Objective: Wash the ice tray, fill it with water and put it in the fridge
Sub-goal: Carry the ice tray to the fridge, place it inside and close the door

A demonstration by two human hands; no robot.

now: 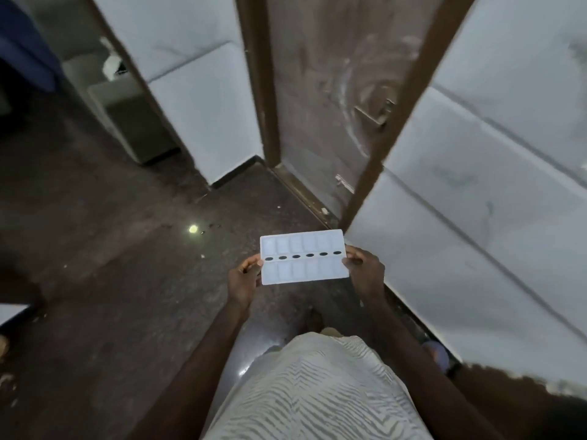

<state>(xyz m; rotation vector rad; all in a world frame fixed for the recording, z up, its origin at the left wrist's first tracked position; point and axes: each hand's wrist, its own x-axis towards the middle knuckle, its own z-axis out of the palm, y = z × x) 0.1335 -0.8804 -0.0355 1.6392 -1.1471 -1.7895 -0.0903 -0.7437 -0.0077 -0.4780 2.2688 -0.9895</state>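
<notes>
Above the dark floor (111, 281), a white rectangular plastic ice tray (303, 258) is held level, pinched at its short ends by left hand (244, 281) and right hand (363, 271); carrying is judged underway, steadiness being required.

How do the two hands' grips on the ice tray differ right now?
The left hand holds the ice tray at its left short edge, thumb on top; the right hand holds the right edge. The left sits lower, nearer the near corner; the right sits mid-edge. Both pinch the rim, tray level.
</notes>
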